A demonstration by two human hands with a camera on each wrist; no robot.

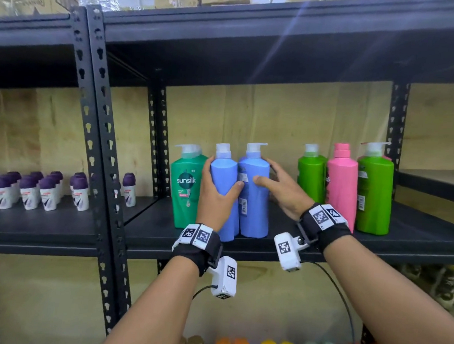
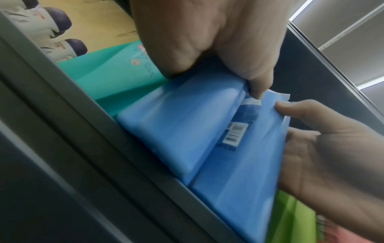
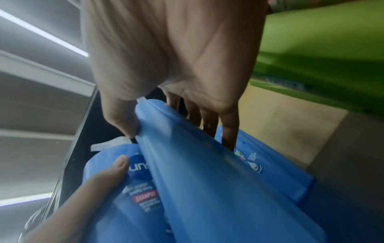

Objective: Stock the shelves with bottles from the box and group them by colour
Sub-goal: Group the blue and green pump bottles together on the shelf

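left hand (image 1: 215, 189) wraps left blue bottle (image 1: 223, 187), upright at shelf (image 1: 153, 228) front edge | right hand (image 1: 281, 192) grips right blue bottle (image 1: 255, 197), touching its twin, long axes vertical | a third blue bottle seems to stand behind, blurred | teal bottle (image 1: 185, 185) just left; green and pink bottles (image 1: 340, 184) well right

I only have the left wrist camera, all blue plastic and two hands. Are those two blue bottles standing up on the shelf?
Observer: Yes. The left blue bottle and right blue bottle stand upright, side by side, on the shelf.
Operator: What's to their right?
Observer: A gap, then a green bottle, a pink bottle, a second green bottle.
Operator: Front labels facing out?
Observer: No, the left one's shampoo label faces the back wall.
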